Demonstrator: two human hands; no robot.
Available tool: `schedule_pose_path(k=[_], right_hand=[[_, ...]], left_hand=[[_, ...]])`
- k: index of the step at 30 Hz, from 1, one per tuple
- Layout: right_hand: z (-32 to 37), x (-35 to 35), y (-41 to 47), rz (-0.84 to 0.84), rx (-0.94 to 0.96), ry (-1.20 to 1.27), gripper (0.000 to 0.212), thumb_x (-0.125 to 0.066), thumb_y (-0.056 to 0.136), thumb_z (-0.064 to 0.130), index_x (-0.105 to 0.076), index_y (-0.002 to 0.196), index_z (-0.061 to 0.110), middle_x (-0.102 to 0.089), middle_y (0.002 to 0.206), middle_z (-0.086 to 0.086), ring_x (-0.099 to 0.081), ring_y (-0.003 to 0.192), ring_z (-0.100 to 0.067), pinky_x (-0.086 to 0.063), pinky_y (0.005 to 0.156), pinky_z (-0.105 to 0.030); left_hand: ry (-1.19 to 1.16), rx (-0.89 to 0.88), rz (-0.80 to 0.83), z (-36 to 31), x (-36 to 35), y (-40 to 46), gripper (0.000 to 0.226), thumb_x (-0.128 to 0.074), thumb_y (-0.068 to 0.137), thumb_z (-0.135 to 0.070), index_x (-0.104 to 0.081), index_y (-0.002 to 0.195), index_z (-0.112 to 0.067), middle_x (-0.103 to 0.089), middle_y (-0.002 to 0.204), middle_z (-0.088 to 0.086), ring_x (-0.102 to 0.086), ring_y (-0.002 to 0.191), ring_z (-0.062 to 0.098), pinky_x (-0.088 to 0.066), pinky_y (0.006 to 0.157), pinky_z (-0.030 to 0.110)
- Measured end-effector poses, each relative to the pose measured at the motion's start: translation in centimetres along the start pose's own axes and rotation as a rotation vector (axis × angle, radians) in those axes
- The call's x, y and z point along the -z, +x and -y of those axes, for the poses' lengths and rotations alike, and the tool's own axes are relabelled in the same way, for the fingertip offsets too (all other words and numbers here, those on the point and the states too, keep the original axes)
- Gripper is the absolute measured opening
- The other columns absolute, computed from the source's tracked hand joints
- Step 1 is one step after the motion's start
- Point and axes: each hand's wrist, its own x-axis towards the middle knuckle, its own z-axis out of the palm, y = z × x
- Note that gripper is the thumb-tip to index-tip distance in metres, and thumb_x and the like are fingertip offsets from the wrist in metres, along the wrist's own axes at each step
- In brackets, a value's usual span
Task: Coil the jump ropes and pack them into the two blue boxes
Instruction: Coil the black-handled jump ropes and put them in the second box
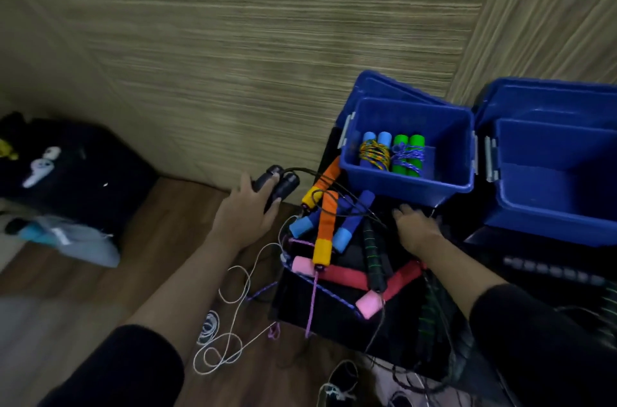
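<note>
My left hand (247, 211) grips two black jump rope handles (278, 184) held together, and a black cord loops off to the right from them. My right hand (417, 228) rests palm down on the dark surface among loose ropes, holding nothing that I can see. The left blue box (412, 186) contains two coiled ropes, one with light blue handles (377, 148) and one with green handles (409, 154). The right blue box (554, 206) shows only its bare inside. Between my hands lies a pile of handles: orange and yellow (324, 233), blue (350, 223), pink and red (337, 274), black with green stripes (373, 254).
White cord (230, 333) and purple cord (310, 303) trail from the black surface (334, 313) onto the wooden floor. A dark bag (76, 179) with small items sits at the left against the wall. A dark keyboard-like object (551, 269) lies under the right box.
</note>
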Motion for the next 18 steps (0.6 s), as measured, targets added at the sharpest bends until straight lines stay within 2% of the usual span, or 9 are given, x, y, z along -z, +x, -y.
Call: schedule_pose_path(k=[3,6,8,12,15,18], right_hand=[[-0.4,-0.8,0.0,-0.034,-0.046,-0.123,0.048,-0.042,0.094,0.011,-0.032,0.14,0.017,-0.041,0.138,-0.01,-0.038,0.129,-0.028,-0.036,0.1,-0.048],[-1.6,-1.5,-0.7,-0.066,-0.074,-0.176,0.041,-0.039,0.096,0.016,-0.038,0.137,0.018,-0.033,0.143,-0.01,-0.032,0.133,-0.026,-0.037,0.099,-0.048],[-2.8,-1.7,-1.3,-0.067,-0.086,-0.156,0.041,-0.038,0.094,0.01,-0.038,0.135,0.014,-0.036,0.142,-0.009,-0.037,0.131,-0.025,-0.039,0.097,-0.046],[-5.8,-1.4,-3.1,-0.046,-0.115,0.083,0.049,-0.041,0.088,-0.004,-0.031,0.134,0.006,-0.039,0.132,-0.019,-0.057,0.109,-0.038,-0.046,0.087,-0.044],[-8.5,-1.1,-4.7,-0.1,-0.163,0.277,0.05,-0.044,0.083,-0.011,-0.033,0.129,0.003,-0.035,0.131,-0.024,-0.057,0.099,-0.043,-0.046,0.082,-0.043],[-11.6,-0.7,-6.8,-0.197,-0.255,0.4,0.044,-0.048,0.083,-0.012,-0.036,0.124,0.0,-0.04,0.123,-0.024,-0.055,0.094,-0.04,-0.044,0.08,-0.04]], left_hand=[[-0.002,0.057,0.009,0.8,0.0,-0.4,0.051,-0.033,0.089,-0.049,-0.047,0.131,-0.023,-0.046,0.094,0.019,-0.057,0.067,0.039,-0.052,0.052,0.041],[-0.002,0.08,0.03,1.5,-0.1,-0.7,0.053,-0.031,0.089,-0.051,-0.045,0.133,-0.025,-0.045,0.095,0.017,-0.057,0.07,0.039,-0.053,0.056,0.043],[-0.006,0.094,0.027,1.3,-0.1,-0.5,0.055,-0.032,0.088,-0.051,-0.047,0.134,-0.023,-0.046,0.095,0.017,-0.057,0.07,0.039,-0.053,0.057,0.043],[-0.039,0.127,-0.014,0.3,0.2,0.1,0.055,-0.038,0.088,-0.047,-0.05,0.134,-0.019,-0.047,0.096,0.021,-0.058,0.065,0.041,-0.053,0.057,0.044],[-0.03,0.097,-0.042,-0.8,0.5,0.9,0.053,-0.04,0.09,-0.045,-0.05,0.135,-0.018,-0.048,0.099,0.026,-0.058,0.065,0.043,-0.053,0.058,0.046],[-0.067,0.126,-0.095,-2.8,1.2,2.0,0.047,-0.052,0.095,-0.035,-0.047,0.138,-0.019,-0.047,0.111,0.03,-0.058,0.077,0.048,-0.052,0.068,0.05]])
